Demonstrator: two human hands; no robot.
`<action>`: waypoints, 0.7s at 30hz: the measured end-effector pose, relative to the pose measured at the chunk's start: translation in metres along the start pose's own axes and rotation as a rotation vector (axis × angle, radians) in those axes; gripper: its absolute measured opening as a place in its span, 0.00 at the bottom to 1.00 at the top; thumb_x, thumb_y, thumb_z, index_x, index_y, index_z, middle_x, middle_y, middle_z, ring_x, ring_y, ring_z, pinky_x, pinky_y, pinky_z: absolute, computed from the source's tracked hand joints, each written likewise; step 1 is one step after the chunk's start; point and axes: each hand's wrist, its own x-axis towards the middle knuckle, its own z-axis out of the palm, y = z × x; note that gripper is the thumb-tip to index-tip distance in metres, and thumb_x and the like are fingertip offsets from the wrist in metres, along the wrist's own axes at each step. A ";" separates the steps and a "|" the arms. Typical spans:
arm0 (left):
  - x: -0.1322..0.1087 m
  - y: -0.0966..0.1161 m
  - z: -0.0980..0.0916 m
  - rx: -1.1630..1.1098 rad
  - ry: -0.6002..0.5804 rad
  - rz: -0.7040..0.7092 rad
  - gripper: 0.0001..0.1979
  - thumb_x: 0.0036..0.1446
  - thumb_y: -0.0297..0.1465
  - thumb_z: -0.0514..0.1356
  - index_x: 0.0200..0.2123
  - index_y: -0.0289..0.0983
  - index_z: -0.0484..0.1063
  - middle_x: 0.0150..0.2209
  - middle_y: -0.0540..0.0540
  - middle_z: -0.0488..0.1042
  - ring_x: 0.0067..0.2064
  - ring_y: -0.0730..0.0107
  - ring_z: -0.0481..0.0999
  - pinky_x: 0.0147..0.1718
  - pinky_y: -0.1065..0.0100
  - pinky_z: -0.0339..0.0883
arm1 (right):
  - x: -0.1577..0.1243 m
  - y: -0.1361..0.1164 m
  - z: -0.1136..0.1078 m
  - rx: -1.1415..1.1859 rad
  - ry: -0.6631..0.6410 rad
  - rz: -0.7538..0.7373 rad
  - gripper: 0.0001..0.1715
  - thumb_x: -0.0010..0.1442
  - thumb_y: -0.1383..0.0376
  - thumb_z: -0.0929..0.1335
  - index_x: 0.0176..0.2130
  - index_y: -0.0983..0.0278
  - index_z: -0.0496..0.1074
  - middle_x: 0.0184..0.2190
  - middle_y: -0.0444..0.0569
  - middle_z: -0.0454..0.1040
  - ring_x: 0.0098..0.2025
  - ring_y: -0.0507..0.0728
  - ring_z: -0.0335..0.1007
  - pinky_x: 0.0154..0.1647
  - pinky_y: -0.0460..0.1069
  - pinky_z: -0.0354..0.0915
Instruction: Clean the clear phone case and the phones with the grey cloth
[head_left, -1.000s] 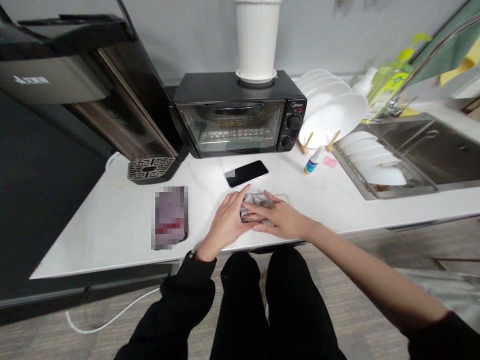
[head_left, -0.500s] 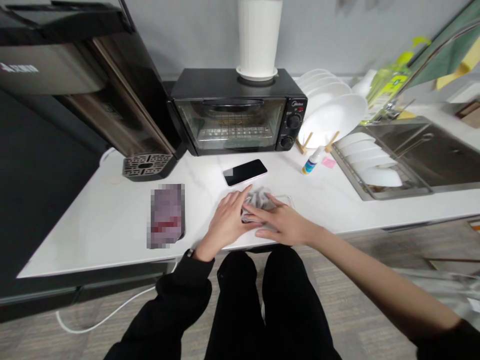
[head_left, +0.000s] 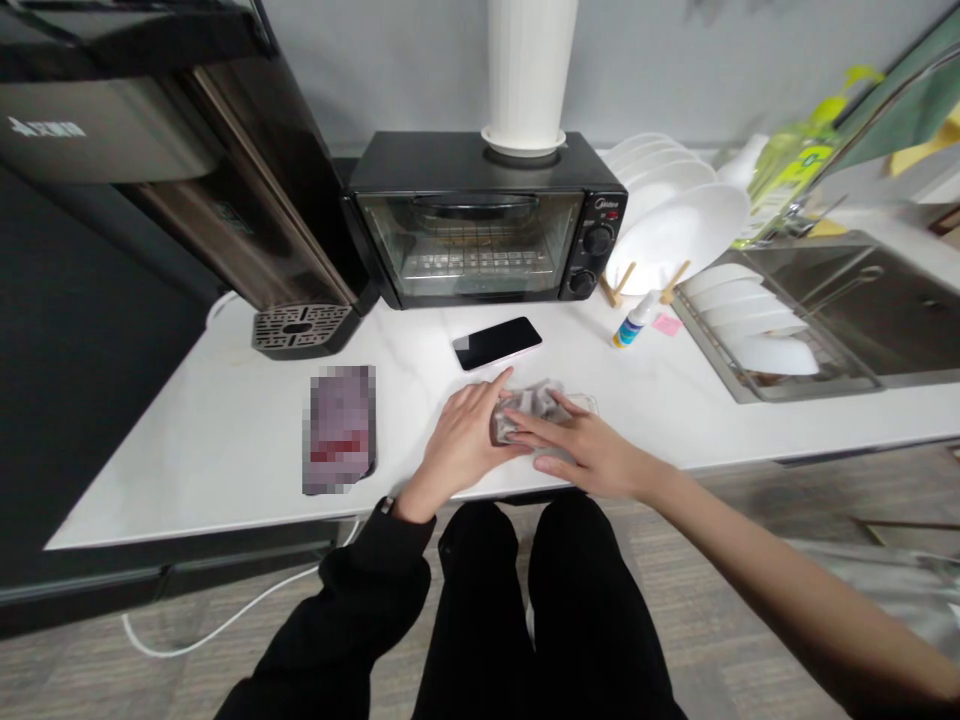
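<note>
A crumpled grey cloth [head_left: 536,402] lies between my hands near the counter's front edge. Under it, the clear rim of what looks like a phone case [head_left: 591,403] shows at the right; the cloth and my fingers hide most of it. My left hand [head_left: 469,430] steadies the case's left end, its thumb and index finger either side. My right hand [head_left: 589,445] presses the cloth down on the case with bent fingers. Just behind them a phone [head_left: 497,344] lies screen up. A small spray bottle [head_left: 634,322] stands to the right.
A toaster oven [head_left: 487,165] carries a white pot [head_left: 531,80] at the back. At left are a drink machine [head_left: 300,328] and a blurred-out flat object [head_left: 341,430]. Plates [head_left: 682,235] in a rack, dish soap [head_left: 795,170] and a sink [head_left: 907,300] occupy the right.
The whole view has shifted slightly, so things sit a little farther right. My right hand and the cloth have slid a bit to the right over the case; my left hand stays at its end.
</note>
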 end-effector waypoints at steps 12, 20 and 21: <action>0.001 0.000 0.001 0.016 0.011 -0.037 0.55 0.50 0.44 0.75 0.74 0.46 0.48 0.57 0.43 0.74 0.59 0.47 0.69 0.59 0.49 0.63 | -0.051 0.010 -0.030 -0.043 0.043 0.202 0.36 0.76 0.54 0.61 0.76 0.52 0.47 0.63 0.47 0.74 0.65 0.64 0.71 0.78 0.72 0.34; -0.002 -0.001 -0.003 0.005 0.015 -0.006 0.49 0.56 0.43 0.72 0.73 0.45 0.50 0.56 0.42 0.72 0.58 0.49 0.70 0.57 0.52 0.66 | 0.030 0.011 -0.003 -0.081 0.000 -0.016 0.37 0.76 0.51 0.60 0.76 0.57 0.48 0.62 0.53 0.75 0.65 0.65 0.71 0.76 0.73 0.37; -0.002 -0.002 -0.004 0.007 0.020 -0.012 0.50 0.56 0.43 0.72 0.74 0.46 0.49 0.56 0.42 0.72 0.58 0.49 0.70 0.57 0.51 0.66 | 0.026 0.016 -0.007 -0.112 0.007 0.008 0.36 0.75 0.51 0.60 0.75 0.57 0.49 0.64 0.53 0.73 0.64 0.65 0.71 0.76 0.73 0.38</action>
